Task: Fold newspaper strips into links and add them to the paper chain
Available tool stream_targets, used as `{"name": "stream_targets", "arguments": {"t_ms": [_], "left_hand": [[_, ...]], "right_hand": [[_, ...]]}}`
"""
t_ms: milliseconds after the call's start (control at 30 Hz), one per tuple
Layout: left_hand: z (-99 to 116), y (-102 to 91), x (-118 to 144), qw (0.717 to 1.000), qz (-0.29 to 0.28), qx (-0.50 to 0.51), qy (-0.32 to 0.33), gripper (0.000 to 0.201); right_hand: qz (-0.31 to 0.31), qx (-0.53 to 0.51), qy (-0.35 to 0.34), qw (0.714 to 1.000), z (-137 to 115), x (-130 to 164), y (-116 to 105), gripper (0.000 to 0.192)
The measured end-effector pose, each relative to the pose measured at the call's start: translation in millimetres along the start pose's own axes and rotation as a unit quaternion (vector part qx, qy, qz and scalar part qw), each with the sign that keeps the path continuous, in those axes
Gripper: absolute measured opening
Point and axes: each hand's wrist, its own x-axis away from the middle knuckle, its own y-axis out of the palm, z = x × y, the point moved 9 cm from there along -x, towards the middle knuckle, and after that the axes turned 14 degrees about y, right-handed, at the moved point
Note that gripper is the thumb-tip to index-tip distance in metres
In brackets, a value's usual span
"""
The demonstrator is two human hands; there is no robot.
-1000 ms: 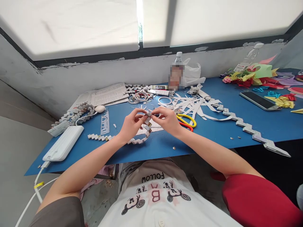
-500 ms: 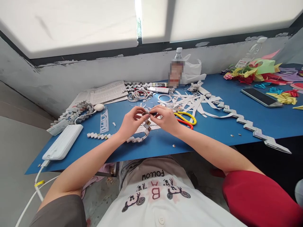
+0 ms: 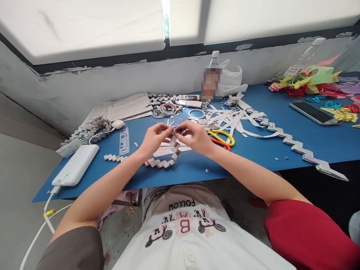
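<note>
Blue worktop [image 3: 253,150] under a window, my left hand [image 3: 152,139] and right hand [image 3: 197,138] both pinching the folded paper chain [image 3: 165,159], yellow scissors [image 3: 223,138] just beside my right hand

Over the last second I see my hands drift a little up and away from me across the blue table [image 3: 253,150]. My left hand [image 3: 153,139] and right hand [image 3: 197,138] sit closer together on the top end of the folded paper chain [image 3: 165,159] than they were a second ago, fingertips almost meeting. The chain's hanging tail swings left, its loop now trailing further toward my left wrist. The view itself tips slightly, sliding everything on the table upward.
</note>
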Motion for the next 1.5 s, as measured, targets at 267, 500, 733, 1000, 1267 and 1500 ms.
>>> {"name": "stream_targets", "arguments": {"t_ms": [267, 500, 733, 1000, 1267, 1500], "left_hand": [[-17.1, -0.7, -5.2, 0.986, -0.017, 0.14, -0.093, 0.032], [-12.6, -1.5, -4.8, 0.99, 0.001, 0.124, -0.072, 0.03], [-8.3, 1.5, -1.1, 0.996, -0.006, 0.078, -0.047, 0.029], [-10.0, 5.0, -0.9, 0.996, -0.021, 0.075, -0.044, 0.031], [-11.5, 8.2, -1.6, 0.993, -0.046, 0.1, -0.043, 0.03], [-12.5, 4.8, -0.5, 0.995, -0.013, 0.085, -0.052, 0.03]], "right_hand": [[-0.077, -0.162, 0.027, 0.983, 2.1, -2.1, -1.5, 0.021], [-0.109, -0.209, 0.05, 0.971, 12.7, -8.3, 3.2, 0.026], [-0.129, -0.114, 0.035, 0.985, 9.2, -4.0, 12.4, 0.025], [-0.141, -0.064, 0.037, 0.987, 7.3, -1.3, 16.0, 0.021], [-0.144, -0.111, 0.076, 0.98, 15.2, -1.1, 17.1, 0.018], [-0.118, -0.109, 0.077, 0.984, 17.4, -1.2, 15.5, 0.022]]}}
